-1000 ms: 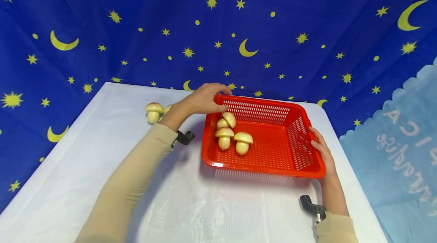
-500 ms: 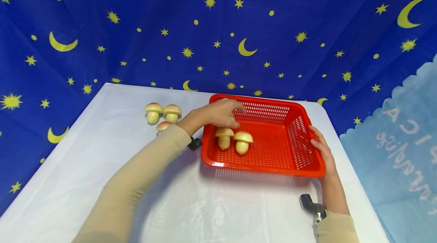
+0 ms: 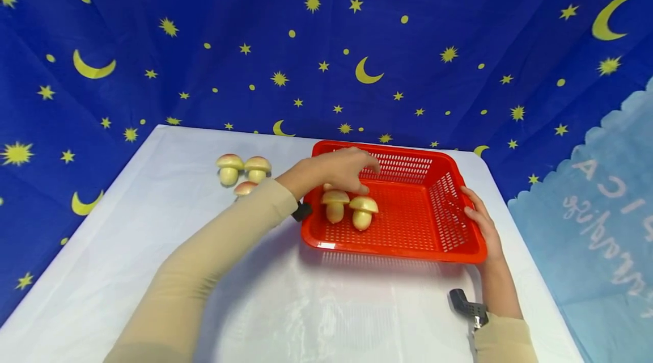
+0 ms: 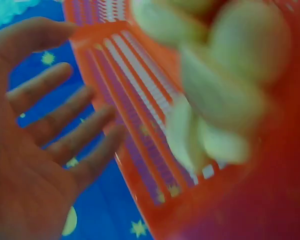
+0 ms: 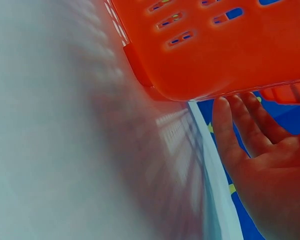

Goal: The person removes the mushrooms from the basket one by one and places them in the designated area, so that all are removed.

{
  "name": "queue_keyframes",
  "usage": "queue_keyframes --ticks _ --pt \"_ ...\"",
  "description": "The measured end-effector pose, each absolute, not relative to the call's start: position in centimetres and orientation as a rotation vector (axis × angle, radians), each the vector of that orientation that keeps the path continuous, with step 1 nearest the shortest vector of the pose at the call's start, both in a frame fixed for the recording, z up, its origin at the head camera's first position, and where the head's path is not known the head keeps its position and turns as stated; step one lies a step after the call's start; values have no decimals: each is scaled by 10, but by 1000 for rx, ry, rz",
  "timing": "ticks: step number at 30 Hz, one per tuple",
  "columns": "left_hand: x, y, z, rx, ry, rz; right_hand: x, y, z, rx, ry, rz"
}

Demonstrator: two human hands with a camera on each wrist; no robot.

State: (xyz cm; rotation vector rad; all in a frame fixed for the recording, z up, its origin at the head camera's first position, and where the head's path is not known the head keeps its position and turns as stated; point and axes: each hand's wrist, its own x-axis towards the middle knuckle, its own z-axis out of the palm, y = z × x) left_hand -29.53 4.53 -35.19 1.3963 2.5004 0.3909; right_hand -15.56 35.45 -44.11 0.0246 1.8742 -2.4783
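Note:
My left hand point(image 3: 347, 170) hovers over the left part of a red plastic basket point(image 3: 403, 252), its fingers spread and loosely bent with nothing between them. Toy mushrooms with yellow stems lie beneath and in front of it: one mushroom point(image 3: 335, 207), a second mushroom point(image 3: 363, 213), and more mostly hidden by the hand. In the left wrist view, pale mushrooms point(image 4: 250, 42) cluster against the basket's slotted wall point(image 4: 140, 115), apart from the fingers. At the basket's right end my right hand point(image 3: 484, 232) grips the rim, thumb on top and fingertips point(image 5: 221, 107) under the edge.
On the white table point(image 3: 127, 227), left of the basket, stand a toy mushroom point(image 3: 230, 169), another mushroom point(image 3: 257, 168) and a third mushroom point(image 3: 245, 188) partly covered by the left sleeve point(image 3: 219, 249). A blue star-patterned cloth point(image 3: 326, 39) hangs behind the table.
My left hand has moved right from the basket's left rim to over the mushrooms inside, uncovering more mushrooms on the table. The right hand and the basket stay almost in place.

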Motion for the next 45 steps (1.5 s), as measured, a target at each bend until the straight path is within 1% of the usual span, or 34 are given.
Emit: queue_keyframes --ticks 9,15,19,26,36,45 --pt "-295 71 -365 1396 2463 361 -154 358 -444 22 1867 -2485" --pt "-293 74 -380 1230 2383 469 -157 360 -441 12 1857 -2481" --pt "-290 77 -392 1165 2321 453 -157 359 -440 14 1866 -2477" --pt "-287 81 -401 1194 2313 340 -157 358 -440 12 1864 -2483" --pt "-290 79 -404 1226 2360 309 -159 358 -439 24 1894 -2475" --pt "-289 78 -401 1246 2355 478 -157 357 -440 31 1891 -2472"
